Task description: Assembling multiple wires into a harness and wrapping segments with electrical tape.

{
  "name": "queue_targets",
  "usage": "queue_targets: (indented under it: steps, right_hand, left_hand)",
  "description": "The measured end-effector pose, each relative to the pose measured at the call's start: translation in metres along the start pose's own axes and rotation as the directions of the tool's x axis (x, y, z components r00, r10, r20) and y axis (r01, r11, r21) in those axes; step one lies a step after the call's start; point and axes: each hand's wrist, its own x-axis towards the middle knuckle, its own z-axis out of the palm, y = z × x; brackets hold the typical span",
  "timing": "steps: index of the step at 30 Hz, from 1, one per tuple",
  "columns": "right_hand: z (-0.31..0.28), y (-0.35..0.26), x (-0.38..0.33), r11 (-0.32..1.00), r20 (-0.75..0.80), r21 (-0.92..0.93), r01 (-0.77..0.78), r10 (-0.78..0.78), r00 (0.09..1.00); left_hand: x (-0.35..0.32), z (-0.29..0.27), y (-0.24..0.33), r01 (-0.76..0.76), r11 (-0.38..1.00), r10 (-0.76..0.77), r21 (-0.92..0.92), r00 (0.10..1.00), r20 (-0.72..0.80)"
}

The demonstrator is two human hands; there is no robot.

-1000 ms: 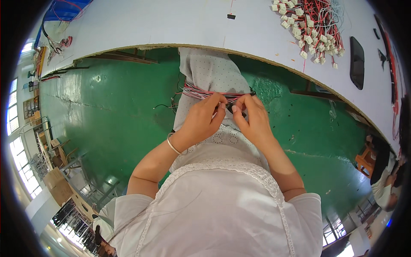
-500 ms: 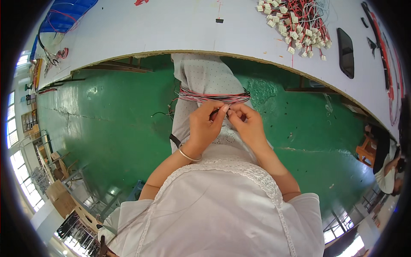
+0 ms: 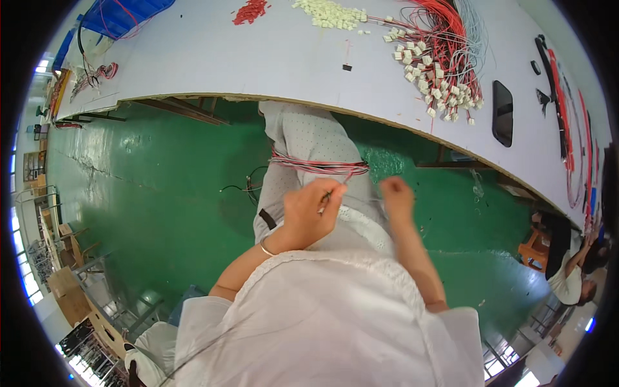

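Observation:
A bundle of thin red, black and white wires [image 3: 316, 166] lies across my thighs, with loose black ends hanging off at the left. My left hand [image 3: 313, 209] is closed just in front of the bundle, thumb and forefinger pinching a wire whose reddish length runs up toward it. Apart from it, to the right, my right hand [image 3: 398, 198] is raised over the right thigh. Its fingers are curled in and blurred by motion; whatever they hold cannot be made out.
On the white table [image 3: 271, 71] lie red pieces [image 3: 249, 11], white connector housings [image 3: 330, 14], wires with white connectors [image 3: 438, 84] and a black phone [image 3: 502, 114]. A blue bin [image 3: 132, 16] stands at the far left. Another person [image 3: 567, 277] sits at the right near an orange stool [image 3: 535, 248].
My hands, together before, have come apart: the right has moved right and slightly down, the left slightly down. The view has shifted, bringing more of the tabletop into sight.

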Motion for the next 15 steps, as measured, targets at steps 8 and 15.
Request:
queue_targets:
  steps: [8, 15]
  right_hand:
    - [0.021, -0.228, 0.086, 0.447, 0.118, -0.235, 0.863, -0.868, 0.482]
    - [0.134, -0.245, 0.158, -0.022, 0.386, -0.303, 0.953, -0.917, 0.101]
  left_hand:
    - [0.011, -0.006, -0.038, 0.000, 1.000, -0.003, 0.020, 0.986, 0.165]
    - [0.021, -0.024, -0.028, -0.614, 0.663, 0.488, 0.427, 0.788, 0.375]
